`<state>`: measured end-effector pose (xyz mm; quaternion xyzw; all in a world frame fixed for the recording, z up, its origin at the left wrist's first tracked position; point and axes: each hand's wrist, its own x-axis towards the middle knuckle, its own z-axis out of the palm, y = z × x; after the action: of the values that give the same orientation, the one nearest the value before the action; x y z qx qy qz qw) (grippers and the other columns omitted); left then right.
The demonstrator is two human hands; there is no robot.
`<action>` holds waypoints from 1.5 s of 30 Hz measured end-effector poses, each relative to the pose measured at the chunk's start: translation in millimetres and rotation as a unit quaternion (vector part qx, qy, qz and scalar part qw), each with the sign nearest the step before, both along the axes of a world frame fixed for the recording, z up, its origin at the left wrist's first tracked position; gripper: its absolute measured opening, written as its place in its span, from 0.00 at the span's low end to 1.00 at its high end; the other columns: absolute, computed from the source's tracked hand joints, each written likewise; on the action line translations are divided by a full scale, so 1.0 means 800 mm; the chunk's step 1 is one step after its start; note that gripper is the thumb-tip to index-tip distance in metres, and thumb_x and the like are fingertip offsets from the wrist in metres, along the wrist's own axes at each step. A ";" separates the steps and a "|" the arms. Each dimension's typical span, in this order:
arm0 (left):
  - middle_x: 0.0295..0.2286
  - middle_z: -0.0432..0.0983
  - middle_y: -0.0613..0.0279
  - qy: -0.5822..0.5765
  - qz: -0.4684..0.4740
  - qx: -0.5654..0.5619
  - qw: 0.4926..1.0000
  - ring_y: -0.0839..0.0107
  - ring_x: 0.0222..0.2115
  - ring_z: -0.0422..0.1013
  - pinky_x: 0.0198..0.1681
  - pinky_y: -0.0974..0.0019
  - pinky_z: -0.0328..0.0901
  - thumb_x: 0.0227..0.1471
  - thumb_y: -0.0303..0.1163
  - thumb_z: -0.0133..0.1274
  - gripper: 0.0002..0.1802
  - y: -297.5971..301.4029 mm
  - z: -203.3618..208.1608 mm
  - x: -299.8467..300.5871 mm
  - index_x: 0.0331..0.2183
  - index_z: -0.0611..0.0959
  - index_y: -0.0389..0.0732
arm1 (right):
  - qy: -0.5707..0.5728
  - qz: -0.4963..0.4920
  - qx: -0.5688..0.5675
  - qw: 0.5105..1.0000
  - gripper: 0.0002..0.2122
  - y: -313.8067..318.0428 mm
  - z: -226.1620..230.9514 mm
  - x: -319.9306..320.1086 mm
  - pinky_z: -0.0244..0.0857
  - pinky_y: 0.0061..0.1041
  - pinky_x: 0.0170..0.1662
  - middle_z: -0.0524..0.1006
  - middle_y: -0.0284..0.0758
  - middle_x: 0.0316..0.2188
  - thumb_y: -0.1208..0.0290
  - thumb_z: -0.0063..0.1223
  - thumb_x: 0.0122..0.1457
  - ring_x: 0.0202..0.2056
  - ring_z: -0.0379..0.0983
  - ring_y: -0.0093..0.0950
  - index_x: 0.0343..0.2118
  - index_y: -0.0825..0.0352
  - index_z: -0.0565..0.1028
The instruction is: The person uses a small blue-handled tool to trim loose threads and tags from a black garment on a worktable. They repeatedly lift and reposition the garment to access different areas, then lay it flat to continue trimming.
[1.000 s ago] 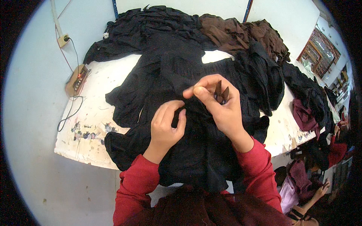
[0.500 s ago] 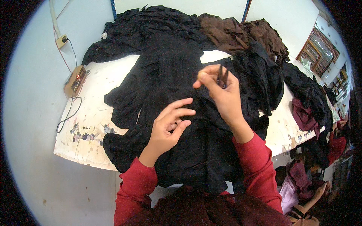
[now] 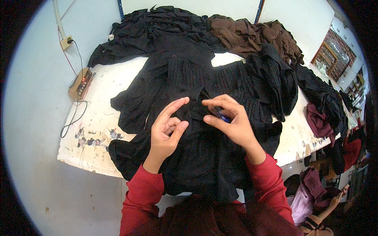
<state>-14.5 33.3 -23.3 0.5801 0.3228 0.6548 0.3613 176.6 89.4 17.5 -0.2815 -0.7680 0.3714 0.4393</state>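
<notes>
A black garment (image 3: 189,145) with rows of pleats lies spread over the table in front of me. Above its middle is my left hand (image 3: 167,128), fingers apart and nothing seen in it. Across from it, to the right, my right hand (image 3: 232,120) is curled round a small pair of thread snips (image 3: 224,117). Dark blades and a bit of blue show between its fingers; the rest is hidden by the palm. Thumb and forefinger of that hand stand apart. Whether either hand touches the cloth I cannot tell.
Black garments (image 3: 169,27) and brown ones (image 3: 236,33) are heaped along the back of the white table (image 3: 94,157). A brown box with lights and a cord (image 3: 80,84) stands at the left edge. At the right hang black and maroon cloths (image 3: 319,122); another person's arm (image 3: 330,204) shows below.
My right hand has come down and turned, with the snips now pointing inward instead of up. My left hand has shifted slightly left and up.
</notes>
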 end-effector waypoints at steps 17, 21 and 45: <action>0.54 0.61 0.53 -0.019 -0.023 0.035 0.999 0.88 0.26 0.63 0.27 0.82 0.60 0.48 0.13 0.49 0.29 0.003 -0.008 0.003 0.53 0.67 0.32 | 0.010 -0.027 0.211 0.977 0.06 0.012 0.005 -0.041 0.65 0.24 0.35 0.73 0.36 0.28 0.84 0.54 0.47 0.31 0.72 0.28 0.30 0.69 0.75; 0.53 0.62 0.54 0.028 -0.012 0.050 0.998 0.88 0.27 0.62 0.27 0.83 0.59 0.48 0.13 0.49 0.25 0.002 -0.010 -0.002 0.51 0.70 0.31 | 0.017 -0.021 0.166 0.986 0.03 0.020 0.013 -0.045 0.62 0.21 0.34 0.72 0.33 0.28 0.81 0.55 0.51 0.30 0.70 0.24 0.30 0.69 0.76; 0.55 0.61 0.56 0.030 0.004 0.003 1.000 0.90 0.23 0.59 0.29 0.85 0.60 0.48 0.16 0.51 0.28 -0.003 0.002 -0.003 0.53 0.70 0.35 | -0.085 -0.105 0.033 0.990 0.13 0.004 0.004 -0.024 0.66 0.23 0.28 0.78 0.34 0.22 0.60 0.61 0.49 0.23 0.75 0.26 0.33 0.62 0.78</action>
<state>-16.6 30.8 -21.9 0.5988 0.3340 0.6399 0.3471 157.3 92.9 20.9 -0.3764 -0.7809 0.2719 0.4178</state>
